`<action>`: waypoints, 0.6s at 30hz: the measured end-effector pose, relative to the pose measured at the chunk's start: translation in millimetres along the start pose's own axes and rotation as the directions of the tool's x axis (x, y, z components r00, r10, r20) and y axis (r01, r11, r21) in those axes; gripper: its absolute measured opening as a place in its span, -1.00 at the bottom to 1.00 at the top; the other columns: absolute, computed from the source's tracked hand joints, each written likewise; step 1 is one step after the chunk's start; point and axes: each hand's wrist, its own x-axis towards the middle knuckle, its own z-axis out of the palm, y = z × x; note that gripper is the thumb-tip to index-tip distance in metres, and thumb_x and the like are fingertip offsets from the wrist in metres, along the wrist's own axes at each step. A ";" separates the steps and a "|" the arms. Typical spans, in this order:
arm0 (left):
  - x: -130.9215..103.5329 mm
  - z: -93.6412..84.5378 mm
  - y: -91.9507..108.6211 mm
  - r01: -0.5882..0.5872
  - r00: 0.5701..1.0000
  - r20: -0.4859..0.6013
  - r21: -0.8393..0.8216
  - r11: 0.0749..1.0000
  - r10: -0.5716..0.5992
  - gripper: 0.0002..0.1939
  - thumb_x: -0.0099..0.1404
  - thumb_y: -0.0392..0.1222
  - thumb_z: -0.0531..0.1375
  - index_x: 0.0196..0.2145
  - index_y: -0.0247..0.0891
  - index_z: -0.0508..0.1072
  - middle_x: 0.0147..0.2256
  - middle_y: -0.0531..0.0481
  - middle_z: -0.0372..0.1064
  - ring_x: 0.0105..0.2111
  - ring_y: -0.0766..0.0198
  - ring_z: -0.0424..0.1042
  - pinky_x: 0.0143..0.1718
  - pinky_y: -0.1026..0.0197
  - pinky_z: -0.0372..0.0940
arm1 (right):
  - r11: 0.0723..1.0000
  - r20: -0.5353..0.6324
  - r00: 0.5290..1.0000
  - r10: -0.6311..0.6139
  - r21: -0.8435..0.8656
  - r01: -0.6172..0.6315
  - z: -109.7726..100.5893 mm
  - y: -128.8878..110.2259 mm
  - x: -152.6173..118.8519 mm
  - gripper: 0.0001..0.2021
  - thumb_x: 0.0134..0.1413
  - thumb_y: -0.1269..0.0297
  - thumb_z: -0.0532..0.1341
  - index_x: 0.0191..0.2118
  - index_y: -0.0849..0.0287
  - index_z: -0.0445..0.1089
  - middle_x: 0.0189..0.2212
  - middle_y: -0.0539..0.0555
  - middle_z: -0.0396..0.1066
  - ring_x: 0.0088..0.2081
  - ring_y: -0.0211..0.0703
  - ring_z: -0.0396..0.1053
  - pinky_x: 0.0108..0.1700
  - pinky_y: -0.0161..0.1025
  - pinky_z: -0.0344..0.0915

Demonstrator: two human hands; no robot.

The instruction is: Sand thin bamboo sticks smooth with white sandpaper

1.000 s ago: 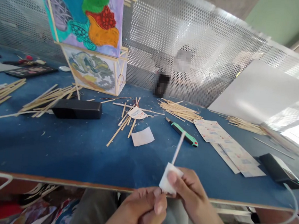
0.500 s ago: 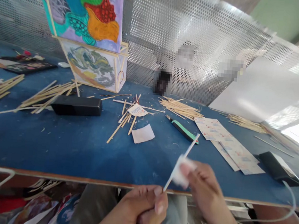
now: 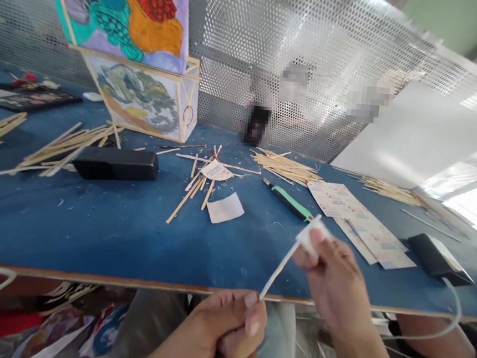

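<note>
Just over the table's front edge, my left hand (image 3: 235, 332) pinches the lower end of a thin wooden stick (image 3: 279, 269) between thumb and forefinger. The stick slants up and to the right. My right hand (image 3: 336, 279) grips a small folded white piece, which looks like sandpaper (image 3: 313, 236), closed around the stick near its upper end. Beyond that end lies a green and black craft knife (image 3: 290, 201) with its blade to the left. A loose white square (image 3: 225, 207) rests on the table to the left of the knife.
Bundles of wooden sticks (image 3: 287, 166) lie about the blue table (image 3: 104, 234). Printed sheets (image 3: 354, 217) and a dark block with a cable (image 3: 440, 257) are at right. A black box (image 3: 117, 164) sits at left, before a painted paper lantern (image 3: 141, 95). Behind stands a perforated metal screen (image 3: 228, 50).
My right hand has slid the folded white piece up along the stick, from its middle to near the top. My left hand keeps its pinch. The view has shifted slightly.
</note>
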 end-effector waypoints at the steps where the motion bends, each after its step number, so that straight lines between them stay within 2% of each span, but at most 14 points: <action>1: 0.6 -0.8 -0.7 0.003 1.000 0.001 0.003 1.000 -0.003 -0.67 0.48 -0.01 0.27 -0.36 -0.23 0.35 -0.66 0.26 -0.09 -0.68 0.44 -0.28 -0.66 0.31 -0.37 | 1.000 -0.026 1.000 -0.003 0.012 0.003 -1.5 2.0 0.6 -0.45 0.30 -0.19 0.25 -0.58 0.10 0.39 -0.64 -0.02 0.30 -0.56 -0.29 0.20 -0.50 -0.29 0.15; 4: 2.9 -3.4 -2.5 -0.019 1.000 0.012 0.016 1.000 0.019 -0.65 0.47 0.01 0.27 -0.37 -0.24 0.33 -0.67 0.26 -0.08 -0.68 0.45 -0.27 -0.66 0.32 -0.37 | 0.998 0.029 0.998 0.057 0.015 -0.058 -3.6 7.1 0.7 -0.61 0.10 -0.02 0.46 -0.52 0.13 0.44 -0.65 -0.04 0.30 -0.60 -0.29 0.18 -0.55 -0.29 0.13; 7: 4.3 -2.7 -1.8 -0.030 0.999 0.010 0.010 0.999 0.030 -0.65 0.46 0.00 0.28 -0.38 -0.22 0.30 -0.67 0.29 -0.15 -0.69 0.47 -0.31 -0.67 0.35 -0.36 | 0.997 -0.049 0.998 0.051 0.055 -0.048 -3.9 9.8 -0.2 -0.51 0.28 -0.16 0.28 -0.53 0.10 0.38 -0.66 -0.07 0.22 -0.59 -0.31 0.15 -0.52 -0.30 0.13; 8: 4.2 -1.3 -0.9 -0.019 1.000 0.000 0.019 1.000 0.019 -0.64 0.46 0.01 0.29 -0.38 -0.22 0.30 -0.67 0.29 -0.14 -0.69 0.47 -0.30 -0.68 0.35 -0.36 | 0.998 -0.042 0.998 0.045 0.049 -0.043 -3.9 10.2 -0.5 -0.53 0.24 -0.14 0.32 -0.52 0.10 0.40 -0.66 -0.06 0.25 -0.59 -0.30 0.16 -0.53 -0.30 0.12; 9: 3.8 0.5 0.1 -0.004 1.000 -0.023 0.037 0.999 0.005 -0.63 0.44 0.04 0.30 -0.38 -0.21 0.31 -0.67 0.29 -0.13 -0.69 0.47 -0.29 -0.68 0.35 -0.35 | 0.998 -0.009 0.998 0.054 0.030 -0.054 -3.8 10.3 -0.6 -0.58 0.17 -0.09 0.40 -0.51 0.11 0.42 -0.65 -0.04 0.29 -0.58 -0.28 0.21 -0.53 -0.29 0.13; 11: 2.7 4.7 1.5 0.004 0.994 -0.106 0.097 0.995 0.006 -0.59 0.39 0.11 0.34 -0.37 -0.22 0.31 -0.66 0.30 -0.13 -0.68 0.48 -0.28 -0.69 0.35 -0.32 | 0.998 0.045 0.997 0.057 -0.008 -0.057 -3.3 9.0 0.0 -0.60 0.13 -0.04 0.44 -0.53 0.13 0.44 -0.64 -0.01 0.32 -0.57 -0.26 0.25 -0.51 -0.27 0.14; 14: 0.6 10.2 -0.4 -0.019 0.966 -0.244 0.260 0.965 0.084 -0.51 0.32 0.24 0.37 -0.36 -0.23 0.34 -0.64 0.29 -0.12 -0.65 0.48 -0.24 -0.67 0.38 -0.28 | 0.999 -0.002 0.999 0.036 -0.003 -0.036 -0.7 3.7 1.5 -0.44 0.32 -0.18 0.23 -0.59 0.11 0.37 -0.65 -0.03 0.25 -0.56 -0.29 0.17 -0.48 -0.28 0.13; 16: -0.9 13.1 -3.9 -0.032 0.936 -0.311 0.390 0.920 0.164 -0.45 0.28 0.36 0.34 -0.33 -0.23 0.38 -0.64 0.28 -0.08 -0.64 0.46 -0.19 -0.65 0.37 -0.24 | 0.997 0.051 0.997 0.061 -0.042 -0.059 1.6 0.1 0.2 -0.49 0.23 -0.11 0.34 -0.60 0.13 0.38 -0.65 -0.03 0.27 -0.56 -0.28 0.18 -0.49 -0.27 0.13; 18: -2.5 16.2 -6.8 -0.035 0.909 -0.343 0.505 0.862 0.237 -0.40 0.27 0.45 0.28 -0.29 -0.22 0.40 -0.63 0.27 -0.07 -0.64 0.46 -0.16 -0.63 0.35 -0.19 | 0.996 0.028 0.998 0.063 -0.065 -0.061 2.4 -1.0 -3.8 -0.51 0.16 -0.10 0.40 -0.60 0.13 0.38 -0.66 -0.03 0.26 -0.57 -0.26 0.18 -0.49 -0.26 0.14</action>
